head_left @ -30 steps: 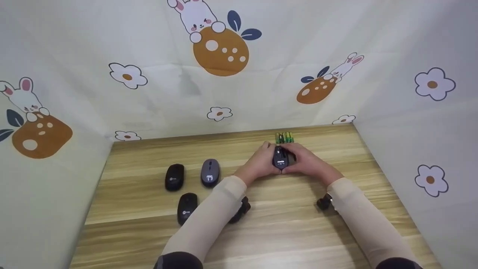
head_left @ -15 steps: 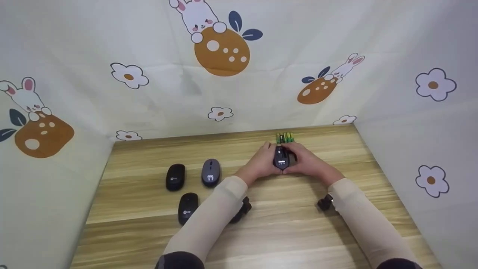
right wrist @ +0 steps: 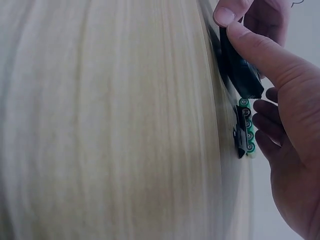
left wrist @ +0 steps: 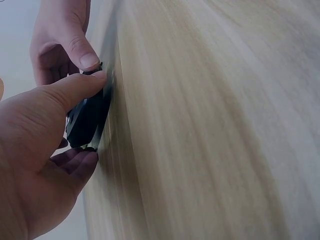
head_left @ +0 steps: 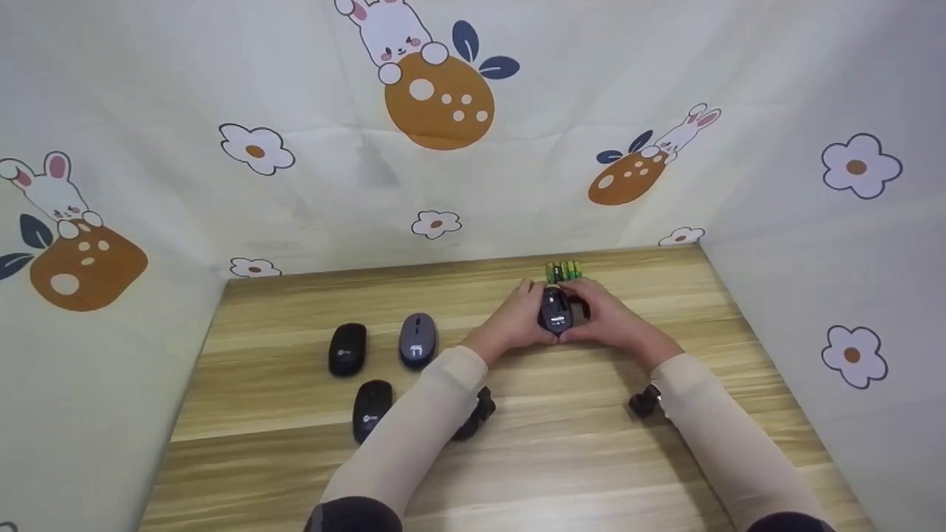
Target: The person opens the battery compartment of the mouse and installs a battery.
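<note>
A dark computer mouse (head_left: 556,310) is held between both hands, bottom side up, with a pale label and a dark slot showing. From the left side, my left hand (head_left: 515,319) grips it; in the left wrist view the thumb and fingers of that hand (left wrist: 42,135) lie at its two ends. My right hand (head_left: 607,318) holds the other side, its thumb near the left thumb. In the right wrist view, the mouse (right wrist: 240,67) is tilted above the table. Beyond it, several green batteries (head_left: 565,271) lie in a row. A thin black piece (right wrist: 241,131) lies beside them.
Two black mice (head_left: 347,349) and a grey mouse (head_left: 417,340) rest on the left of the wooden table (head_left: 562,458); the left sleeve partly covers the nearer black one (head_left: 372,406). Cloth walls (head_left: 332,185) with rabbit prints border the table at the back and sides.
</note>
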The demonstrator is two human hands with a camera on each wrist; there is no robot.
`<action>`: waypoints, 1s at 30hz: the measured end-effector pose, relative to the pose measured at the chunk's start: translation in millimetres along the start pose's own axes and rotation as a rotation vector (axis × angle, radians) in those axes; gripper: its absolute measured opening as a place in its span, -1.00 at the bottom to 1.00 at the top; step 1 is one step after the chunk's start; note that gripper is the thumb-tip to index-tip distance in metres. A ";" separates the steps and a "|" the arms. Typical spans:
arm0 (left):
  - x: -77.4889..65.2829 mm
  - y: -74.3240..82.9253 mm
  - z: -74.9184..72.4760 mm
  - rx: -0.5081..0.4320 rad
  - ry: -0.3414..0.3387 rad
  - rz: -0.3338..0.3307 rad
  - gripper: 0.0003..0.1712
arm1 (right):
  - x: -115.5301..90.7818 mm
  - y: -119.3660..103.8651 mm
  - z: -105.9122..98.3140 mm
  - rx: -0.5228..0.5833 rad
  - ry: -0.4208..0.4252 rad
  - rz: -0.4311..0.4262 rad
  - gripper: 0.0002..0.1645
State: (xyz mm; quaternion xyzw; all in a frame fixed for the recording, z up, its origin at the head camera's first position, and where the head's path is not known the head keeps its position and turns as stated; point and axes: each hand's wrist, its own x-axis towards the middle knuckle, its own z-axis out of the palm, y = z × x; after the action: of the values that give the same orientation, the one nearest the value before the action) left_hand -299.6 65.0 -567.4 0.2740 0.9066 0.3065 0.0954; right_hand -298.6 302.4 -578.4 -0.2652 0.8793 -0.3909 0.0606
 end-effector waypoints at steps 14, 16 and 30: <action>-22.0 -0.3 -21.0 -0.001 -0.022 -0.063 0.36 | -12.7 -15.4 4.6 0.014 0.122 -0.038 0.13; -26.7 0.2 -24.7 -0.002 -0.024 -0.056 0.33 | -15.3 -18.3 6.4 0.017 0.135 -0.056 0.12; -80.0 -6.4 -43.5 -0.086 0.009 0.010 0.16 | -33.2 -47.1 26.0 0.022 0.167 -0.142 0.03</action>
State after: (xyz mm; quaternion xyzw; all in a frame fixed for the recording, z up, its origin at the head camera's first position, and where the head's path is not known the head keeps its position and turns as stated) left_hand -250.7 -5.6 -536.4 0.2725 0.8917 0.3469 0.1014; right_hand -242.4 276.4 -565.7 -0.2928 0.8559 -0.4245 -0.0380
